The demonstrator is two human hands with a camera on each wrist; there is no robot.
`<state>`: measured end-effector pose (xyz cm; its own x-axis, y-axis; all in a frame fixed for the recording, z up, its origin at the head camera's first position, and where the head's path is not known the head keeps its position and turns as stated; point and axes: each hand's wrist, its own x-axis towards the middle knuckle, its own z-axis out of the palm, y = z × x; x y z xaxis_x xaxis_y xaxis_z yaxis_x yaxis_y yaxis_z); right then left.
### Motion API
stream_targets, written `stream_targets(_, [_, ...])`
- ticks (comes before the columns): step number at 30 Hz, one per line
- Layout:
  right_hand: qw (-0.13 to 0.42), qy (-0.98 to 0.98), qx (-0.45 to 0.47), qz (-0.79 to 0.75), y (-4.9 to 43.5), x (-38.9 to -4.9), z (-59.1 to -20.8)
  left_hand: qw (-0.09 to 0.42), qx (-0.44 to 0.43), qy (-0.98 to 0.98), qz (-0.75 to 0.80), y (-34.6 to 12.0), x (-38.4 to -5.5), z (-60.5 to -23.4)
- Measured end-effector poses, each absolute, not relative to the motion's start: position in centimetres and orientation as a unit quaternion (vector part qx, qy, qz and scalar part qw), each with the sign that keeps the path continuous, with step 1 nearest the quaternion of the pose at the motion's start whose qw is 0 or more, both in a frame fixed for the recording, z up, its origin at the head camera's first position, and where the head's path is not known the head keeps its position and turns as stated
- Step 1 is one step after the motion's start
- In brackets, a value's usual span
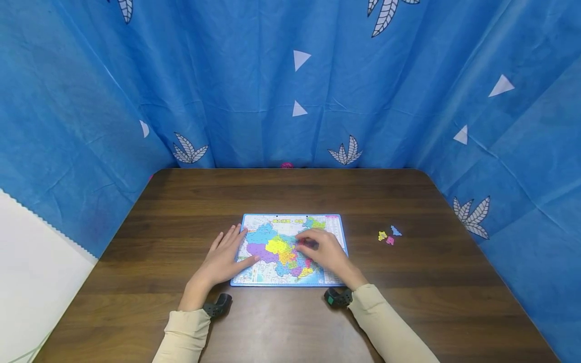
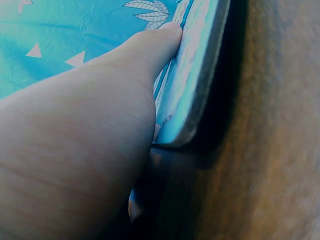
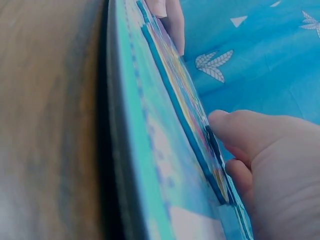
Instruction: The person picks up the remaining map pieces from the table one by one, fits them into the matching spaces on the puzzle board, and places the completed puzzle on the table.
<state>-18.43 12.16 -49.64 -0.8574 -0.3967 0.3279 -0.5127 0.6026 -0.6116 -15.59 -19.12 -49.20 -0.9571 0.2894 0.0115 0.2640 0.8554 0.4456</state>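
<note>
A map puzzle board (image 1: 254, 280) with a blue border lies flat on the table, most of its coloured pieces fitted. The left hand (image 1: 224, 257) rests spread over the board's left edge, its thumb reaching onto the map. Over the right-centre of the map, the right hand (image 1: 323, 250) bends its thumb and forefinger together, pinching a small puzzle piece that the fingers mostly hide. The right wrist view shows that thumb (image 3: 235, 125) low against the map's surface. To the right of the board lie a yellow piece (image 1: 383, 236), a pink piece (image 1: 390, 241) and a blue piece (image 1: 396, 231).
The brown wooden table (image 1: 290, 327) extends around the board on all sides. A blue patterned curtain (image 1: 254, 101) hangs behind it and along both sides. Something white (image 1: 27, 282) shows at the far left. Both wrists wear dark bands.
</note>
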Motion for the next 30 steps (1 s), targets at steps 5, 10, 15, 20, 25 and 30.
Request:
stream_targets(5, [0.096, -0.889, 0.258, 0.366, 12.55, -18.55, -49.87, 0.028, 0.142, 0.962, 0.231, -19.0, -15.58, -49.02])
stream_targets(10, [0.105, -0.887, 0.262, 0.367, 12.72, -18.75, -49.94, 0.023, 0.145, 0.962, 0.23, -18.96, -15.7, -48.9])
stream_targets(15, [0.101, -0.886, 0.26, 0.37, 12.76, -18.74, -49.95, 0.022, 0.147, 0.962, 0.228, -18.91, -15.78, -49.0])
stream_targets(20, [0.09, -0.89, 0.258, 0.366, 12.76, -18.62, -49.93, 0.025, 0.143, 0.963, 0.229, -18.84, -15.76, -49.02])
stream_targets(25, [0.075, -0.892, 0.257, 0.365, 12.72, -18.59, -50.02, 0.031, 0.139, 0.963, 0.23, -18.86, -15.67, -48.99])
stream_targets(30, [0.076, -0.889, 0.265, 0.366, 12.67, -18.65, -50.17, 0.03, 0.14, 0.963, 0.229, -18.92, -15.59, -49.0])
